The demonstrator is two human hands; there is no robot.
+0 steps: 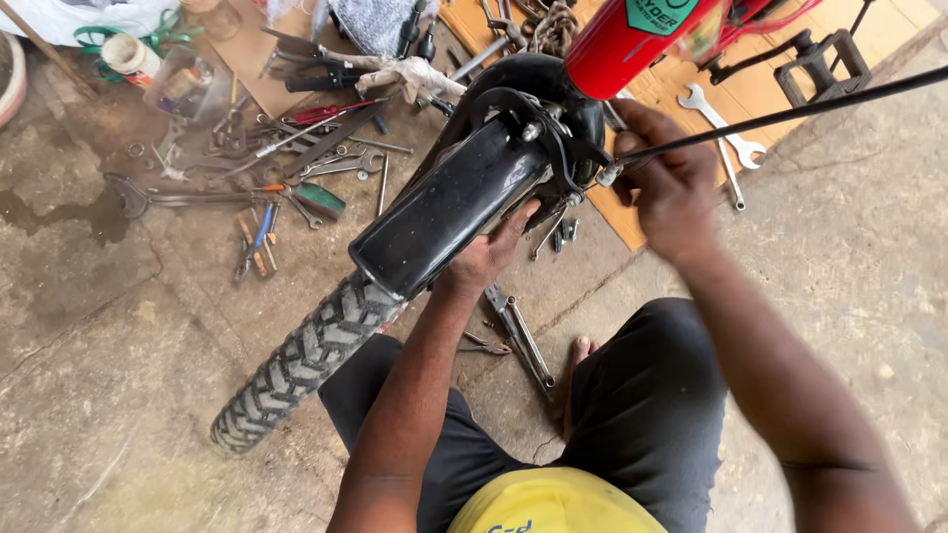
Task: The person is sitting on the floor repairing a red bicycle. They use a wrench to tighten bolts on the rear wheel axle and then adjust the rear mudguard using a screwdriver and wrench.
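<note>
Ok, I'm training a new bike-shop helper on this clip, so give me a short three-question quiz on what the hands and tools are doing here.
1. True or false: the left hand rests against the black mudguard.
2. Which hand is at the end of the black cable: A) left B) right C) neither?
3. Fill in: the silver combination spanner lies on a sheet of ____.

Key:
1. True; it presses the mudguard's side above the knobby tyre.
2. B; the right hand grips the cable end by the brake arm.
3. Cardboard.
</note>
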